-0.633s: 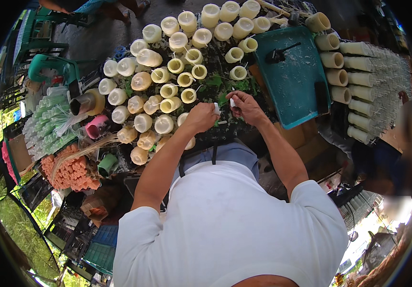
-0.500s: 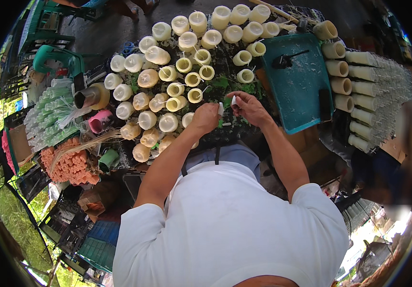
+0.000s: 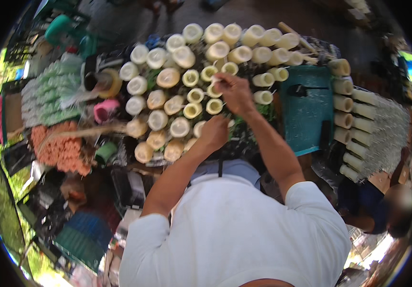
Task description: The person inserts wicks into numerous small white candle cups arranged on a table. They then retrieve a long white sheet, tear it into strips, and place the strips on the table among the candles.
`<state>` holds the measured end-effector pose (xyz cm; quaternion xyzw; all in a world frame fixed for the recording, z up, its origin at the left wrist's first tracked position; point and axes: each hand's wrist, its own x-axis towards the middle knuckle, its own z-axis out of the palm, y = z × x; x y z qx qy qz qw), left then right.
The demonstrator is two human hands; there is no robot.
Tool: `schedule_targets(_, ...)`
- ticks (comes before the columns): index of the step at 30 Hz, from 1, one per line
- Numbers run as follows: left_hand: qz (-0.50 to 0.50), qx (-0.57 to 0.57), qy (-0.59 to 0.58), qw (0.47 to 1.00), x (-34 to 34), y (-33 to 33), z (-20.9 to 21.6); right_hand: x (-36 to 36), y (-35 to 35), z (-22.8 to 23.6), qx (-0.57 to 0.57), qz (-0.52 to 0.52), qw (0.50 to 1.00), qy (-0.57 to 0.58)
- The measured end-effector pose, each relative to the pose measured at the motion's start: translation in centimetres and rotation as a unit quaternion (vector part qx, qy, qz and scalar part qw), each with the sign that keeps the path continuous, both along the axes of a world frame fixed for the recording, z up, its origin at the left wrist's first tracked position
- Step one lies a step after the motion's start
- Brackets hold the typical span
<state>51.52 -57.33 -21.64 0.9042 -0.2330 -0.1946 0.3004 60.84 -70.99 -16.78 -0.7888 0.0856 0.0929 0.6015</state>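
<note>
Many pale yellow wax cylinders [image 3: 214, 106], some hollow and some with wicks sticking out, stand in loose rows on the dark worktable. Over the hollow ones reaches my right hand [image 3: 234, 94], its fingers bent together at the rim of one cylinder; whatever sits between its fingertips is hidden and blurred. Closer to me, my left hand [image 3: 215, 132] is closed beside the front cylinders, with a small white bit showing at its fingertips. Cloudier, filled-looking wax cylinders [image 3: 179, 127] stand left of the left hand.
On the right lies a teal tray [image 3: 306, 112] with a black-handled tool [image 3: 302, 90]. Stacked wax cylinders [image 3: 343, 104] and thin clear-ended rods [image 3: 388, 131] flank it. Leftward are green bundles [image 3: 55, 88], orange bundles [image 3: 60, 148] and a pink cup [image 3: 105, 111]. A person [image 3: 371, 208] is at right.
My right hand has moved forward and left onto the hollow wax cylinders. My left hand stays near the front of them, now farther from the right. The view has shifted slightly.
</note>
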Motion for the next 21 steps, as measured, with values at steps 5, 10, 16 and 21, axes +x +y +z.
schedule_targets(5, 0.16, 0.014, -0.083, 0.984, 8.9, 5.4, 8.1, -1.2, -1.1, -3.7, 0.131, -0.029, 0.991, 0.027)
schedule_targets(10, 0.119, 0.051, -0.127, 0.983, 15.8, 7.1, 5.6, -1.7, -0.2, -2.7, 0.247, -0.054, 0.963, 0.096)
schedule_targets(16, 0.015, 0.104, -0.096, 0.99, 17.9, 7.8, 2.5, -1.6, 0.3, -3.3, 0.097, -0.067, 0.993, 0.017)
schedule_targets(21, 0.051, -0.012, -0.097, 0.994, 18.1, 9.2, 2.0, -1.4, 1.7, -4.5, -0.011, -0.075, 0.987, -0.14)
